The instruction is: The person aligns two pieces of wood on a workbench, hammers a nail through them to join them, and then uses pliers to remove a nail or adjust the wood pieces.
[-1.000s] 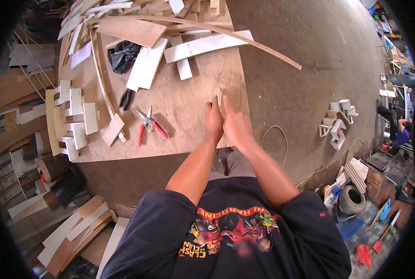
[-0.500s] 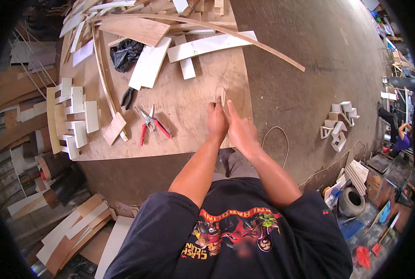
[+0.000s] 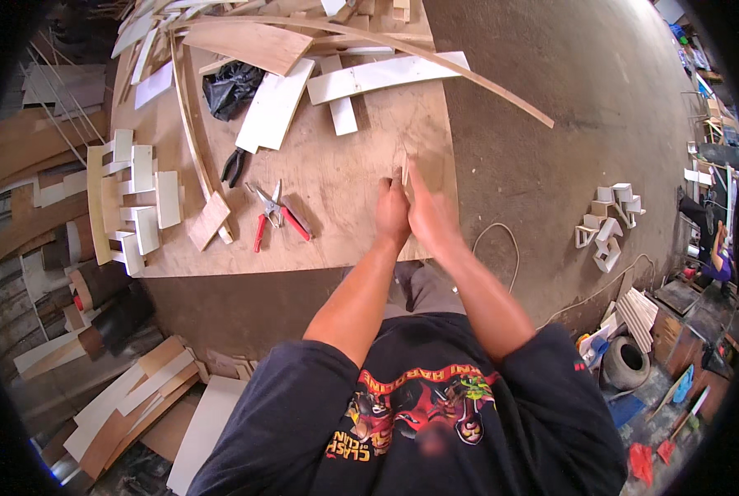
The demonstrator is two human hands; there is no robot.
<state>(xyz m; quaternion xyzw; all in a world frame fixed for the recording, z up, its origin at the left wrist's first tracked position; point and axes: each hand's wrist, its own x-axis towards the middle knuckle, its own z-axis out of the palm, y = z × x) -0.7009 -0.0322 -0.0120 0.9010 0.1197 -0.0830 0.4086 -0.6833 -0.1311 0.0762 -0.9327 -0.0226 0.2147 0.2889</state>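
Note:
Close together over the table's right part are my two hands. My left hand (image 3: pixel 392 208) is closed round a small thin wooden piece (image 3: pixel 406 168), whose narrow tip sticks up past the fingers. Against its right side lies my right hand (image 3: pixel 432 221), index finger stretched along the piece and the other fingers curled, partly blurred. Whatever is under those fingers is hidden. Left of my hands, red-handled pliers (image 3: pixel 277 217) rest with their jaws apart. Black-handled pliers (image 3: pixel 234 168) lie beyond them.
The plywood tabletop (image 3: pixel 344 240) carries a heap of boards, a long bent strip (image 3: pixel 502 93) overhanging the right edge, and a black plastic bag (image 3: pixel 230 89). A white-blocked wooden assembly (image 3: pixel 133 202) stands at the left edge. Another (image 3: pixel 609 219) and a cable (image 3: pixel 514 248) are on the floor.
The view has shifted slightly, so the table appears a little right and higher. My right hand has moved slightly against the piece; my left keeps its hold.

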